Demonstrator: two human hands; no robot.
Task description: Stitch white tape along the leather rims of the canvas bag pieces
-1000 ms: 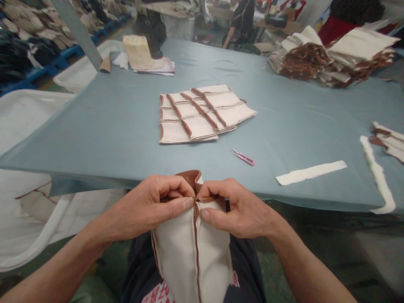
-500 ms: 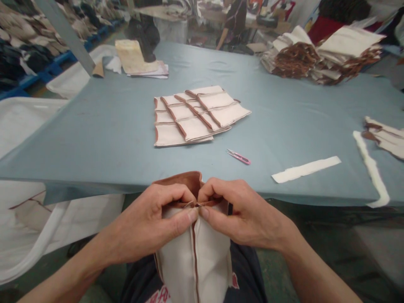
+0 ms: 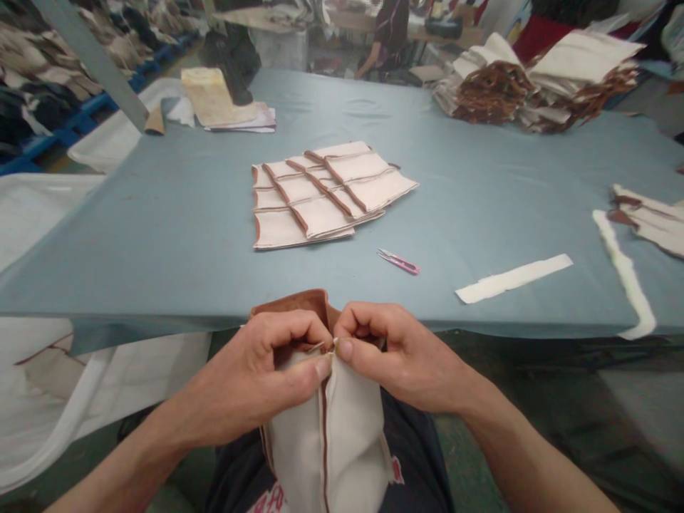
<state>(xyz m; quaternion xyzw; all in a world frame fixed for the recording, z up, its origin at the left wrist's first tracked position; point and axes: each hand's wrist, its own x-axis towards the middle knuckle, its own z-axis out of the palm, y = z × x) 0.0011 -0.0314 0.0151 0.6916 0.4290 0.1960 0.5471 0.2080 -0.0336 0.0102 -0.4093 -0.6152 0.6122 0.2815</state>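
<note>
- Currently seeing, at near left, a white tub (image 3: 58, 459) with a red-edged cream cloth (image 3: 53, 370) lying inside.
- Making out, at far left, blue pallets (image 3: 69, 135) under blurred heaps (image 3: 43, 53), behind a slanting grey post (image 3: 90, 60).
- Facing a blue-green table (image 3: 176, 228) stretching across the scene, and noticing a yellowish block (image 3: 214, 100) sitting on papers (image 3: 264, 120) at the far left.
- Pinching with the left hand (image 3: 278, 374), thumb and fingertips clamped together on the upper edge of a sewn cream piece (image 3: 350, 427), beside its brown middle seam (image 3: 323, 442).
- Holding that piece at near centre, between a dark garment (image 3: 417, 449) and the table's near edge, with its brown band (image 3: 293, 303) curving up beyond the fingers.
- Seeing, past the hands, brown-edged overlapping pieces (image 3: 331, 214) lying fanned on the table.
- Glimpsing, at far centre, a person (image 3: 390, 32) in dark clothing.
- Pinching with the right hand (image 3: 406, 356) too, thumb pressing against bent fingers on the same upper edge, just right of the left hand.
- Finding pink-handled snips (image 3: 400, 263) lying on the table, past the right hand.
- Viewing, farther right, a straight cream strip (image 3: 513, 279) lying near the table's near edge.
- Observing, at far right, cream-and-brown stacks (image 3: 491, 89) leaning side by side.
- Noting, at right, a bent cream strip (image 3: 623, 271) lying beside a loose cream-and-brown piece (image 3: 655, 222).
</note>
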